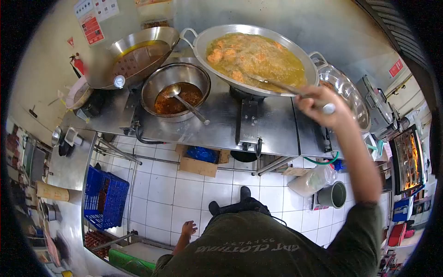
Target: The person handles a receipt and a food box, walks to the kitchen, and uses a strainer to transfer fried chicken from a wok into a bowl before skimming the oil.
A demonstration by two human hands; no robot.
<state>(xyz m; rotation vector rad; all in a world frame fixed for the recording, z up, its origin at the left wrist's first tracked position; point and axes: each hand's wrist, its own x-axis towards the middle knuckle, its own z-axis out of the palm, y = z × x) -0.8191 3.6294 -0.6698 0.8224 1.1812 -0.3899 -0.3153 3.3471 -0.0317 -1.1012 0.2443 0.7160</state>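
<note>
My right hand [318, 106] is raised over the steel counter and grips the long metal handle of a utensil [277, 85]. The utensil's far end dips into a large wok [203, 44] full of bubbling yellow oil with several orange battered pieces [221, 53] frying in it. My left hand [188, 228] hangs low at my side over the white tiled floor, fingers apart and holding nothing.
A steel bowl [157, 83] of brown sauce with a ladle [184, 101] sits left of the wok; a tilted empty wok [134, 57] behind it. Another steel pan [344, 87] at right. Below: cardboard box [196, 164], blue crate [104, 196], grey bucket [334, 194].
</note>
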